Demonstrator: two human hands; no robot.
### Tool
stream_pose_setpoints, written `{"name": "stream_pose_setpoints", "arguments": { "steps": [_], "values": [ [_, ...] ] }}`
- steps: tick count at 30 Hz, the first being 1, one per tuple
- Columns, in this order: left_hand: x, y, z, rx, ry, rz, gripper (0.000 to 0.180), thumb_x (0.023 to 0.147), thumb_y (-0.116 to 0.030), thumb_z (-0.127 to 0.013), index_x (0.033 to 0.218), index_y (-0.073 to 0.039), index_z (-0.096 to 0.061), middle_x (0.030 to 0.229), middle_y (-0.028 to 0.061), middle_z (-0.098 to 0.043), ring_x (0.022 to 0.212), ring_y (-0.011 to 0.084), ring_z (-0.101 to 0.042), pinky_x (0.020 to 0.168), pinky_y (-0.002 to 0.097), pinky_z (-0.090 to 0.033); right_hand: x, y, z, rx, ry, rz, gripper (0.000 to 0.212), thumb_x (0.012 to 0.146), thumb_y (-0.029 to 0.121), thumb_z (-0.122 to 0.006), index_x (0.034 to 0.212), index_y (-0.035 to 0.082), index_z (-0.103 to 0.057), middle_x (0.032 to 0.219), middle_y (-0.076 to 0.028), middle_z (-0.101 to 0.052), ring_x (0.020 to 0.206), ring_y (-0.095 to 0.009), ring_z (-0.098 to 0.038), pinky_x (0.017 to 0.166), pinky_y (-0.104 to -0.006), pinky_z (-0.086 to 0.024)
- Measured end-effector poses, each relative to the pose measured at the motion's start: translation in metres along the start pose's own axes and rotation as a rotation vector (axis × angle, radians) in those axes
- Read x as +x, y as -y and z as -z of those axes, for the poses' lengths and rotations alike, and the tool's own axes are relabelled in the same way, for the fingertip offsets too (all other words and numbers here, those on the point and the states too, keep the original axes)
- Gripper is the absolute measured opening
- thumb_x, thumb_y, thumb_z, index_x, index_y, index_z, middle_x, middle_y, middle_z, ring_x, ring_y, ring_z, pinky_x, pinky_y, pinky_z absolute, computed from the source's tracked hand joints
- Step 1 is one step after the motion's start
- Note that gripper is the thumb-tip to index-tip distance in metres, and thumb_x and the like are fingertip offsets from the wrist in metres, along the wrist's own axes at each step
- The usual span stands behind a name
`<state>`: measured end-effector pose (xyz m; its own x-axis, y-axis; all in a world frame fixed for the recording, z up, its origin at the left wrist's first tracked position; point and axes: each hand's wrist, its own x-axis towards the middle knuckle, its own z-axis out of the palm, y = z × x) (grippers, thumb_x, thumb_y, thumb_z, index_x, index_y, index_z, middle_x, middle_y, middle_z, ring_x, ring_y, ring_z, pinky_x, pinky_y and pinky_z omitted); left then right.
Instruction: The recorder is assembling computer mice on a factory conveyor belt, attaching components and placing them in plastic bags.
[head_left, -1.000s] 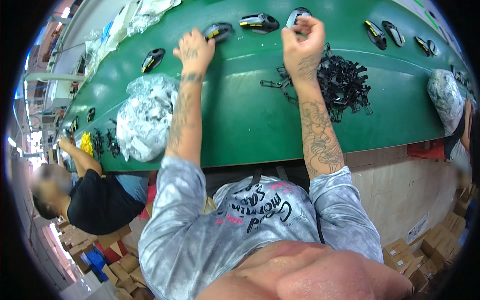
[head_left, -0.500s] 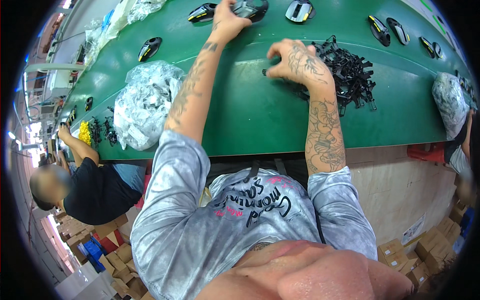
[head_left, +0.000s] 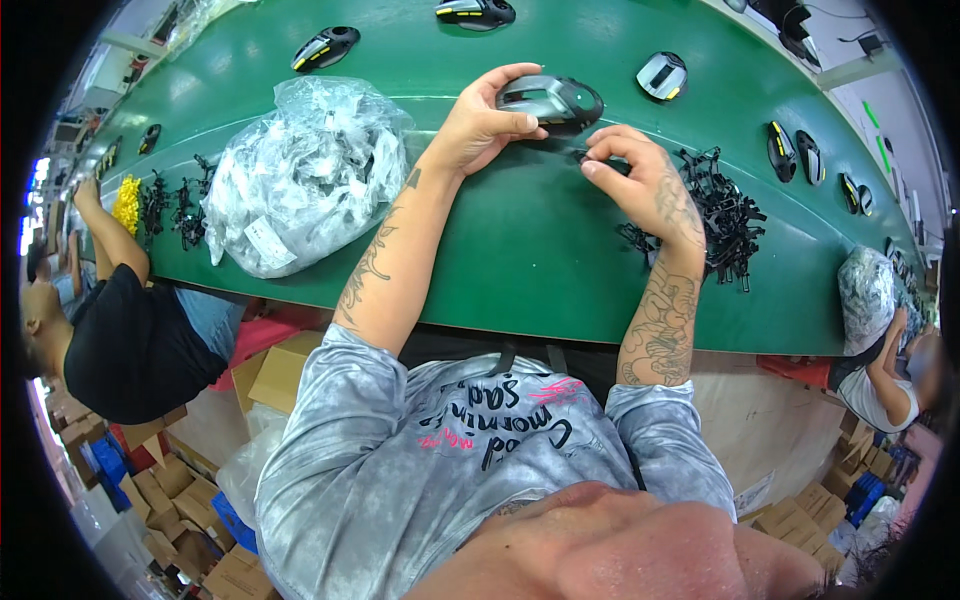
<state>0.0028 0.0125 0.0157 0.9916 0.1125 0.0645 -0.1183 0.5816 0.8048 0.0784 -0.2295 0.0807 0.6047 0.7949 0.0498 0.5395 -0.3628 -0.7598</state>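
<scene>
My left hand (head_left: 487, 122) is closed round the end of a grey and black plastic shell (head_left: 550, 100), shaped like a computer mouse, above the green table. Just right of it, my right hand (head_left: 645, 185) pinches a small black plastic clip (head_left: 581, 157), mostly hidden by the fingertips. The clip and the shell are close but apart. Behind my right wrist lies a tangled pile of black plastic clips (head_left: 738, 220), with a few strays at its left side.
A big clear bag (head_left: 300, 190) of wrapped parts sits left of my left forearm. More mouse-shaped shells stand along the green table (head_left: 520, 285), including a silver one (head_left: 662, 76) at the far right. Co-workers sit at both sides; a second bag (head_left: 866, 300) is at right.
My left hand has brought the shell nearer, from the far edge of view. My right hand has moved off the pile toward it, fingers now pinched on a clip. The view has shifted.
</scene>
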Motion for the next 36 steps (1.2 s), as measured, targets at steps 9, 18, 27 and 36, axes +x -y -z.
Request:
{"name": "stream_pose_setpoints", "arguments": {
  "steps": [9, 18, 27, 36],
  "values": [
    [0.005, 0.022, -0.012, -0.072, -0.101, -0.039, 0.064, 0.09, 0.011, -0.058, 0.151, 0.004, -0.04, 0.135, 0.0194, -0.056, 0.118, 0.0324, -0.065, 0.102, 0.0488, -0.059, 0.024, -0.019, -0.031, 0.66, -0.058, -0.06, 0.031, 0.102, 0.016, -0.065, 0.126, -0.003, -0.065, 0.102, -0.004, -0.07, 0.089, -0.01, -0.066, 0.074, -0.0255, -0.054],
    [-0.004, 0.015, -0.026, 0.028, 0.082, -0.018, 0.068, 0.093, 0.008, -0.061, 0.156, 0.0, -0.038, 0.134, 0.0136, -0.061, 0.116, 0.0201, -0.065, 0.102, 0.0379, -0.058, 0.023, -0.009, -0.033, 0.58, -0.278, -0.045, 0.03, 0.089, 0.008, -0.079, 0.113, -0.001, -0.064, 0.091, -0.004, -0.071, 0.075, -0.006, -0.057, 0.071, -0.022, -0.048],
    [-0.009, 0.02, -0.025, 0.218, 0.175, -0.081, 0.063, 0.092, 0.004, -0.066, 0.152, 0.002, -0.046, 0.134, 0.0113, -0.062, 0.118, 0.0169, -0.062, 0.103, 0.0338, -0.054, 0.016, 0.001, -0.017, 0.463, -0.207, -0.18, 0.043, 0.08, 0.007, -0.083, 0.116, 0.0, -0.059, 0.082, -0.002, -0.07, 0.071, -0.004, -0.055, 0.065, -0.0209, -0.045],
    [-0.007, 0.02, -0.032, 0.129, -0.029, 0.006, 0.048, 0.099, -0.005, -0.065, 0.145, 0.002, -0.053, 0.129, 0.0139, -0.065, 0.114, 0.0229, -0.067, 0.093, 0.0431, -0.065, 0.027, -0.014, -0.039, 0.451, -0.541, -0.049, 0.057, 0.077, 0.019, -0.092, 0.118, 0.001, -0.056, 0.091, -0.003, -0.063, 0.071, -0.007, -0.059, 0.063, -0.0239, -0.05]
  ]
}}
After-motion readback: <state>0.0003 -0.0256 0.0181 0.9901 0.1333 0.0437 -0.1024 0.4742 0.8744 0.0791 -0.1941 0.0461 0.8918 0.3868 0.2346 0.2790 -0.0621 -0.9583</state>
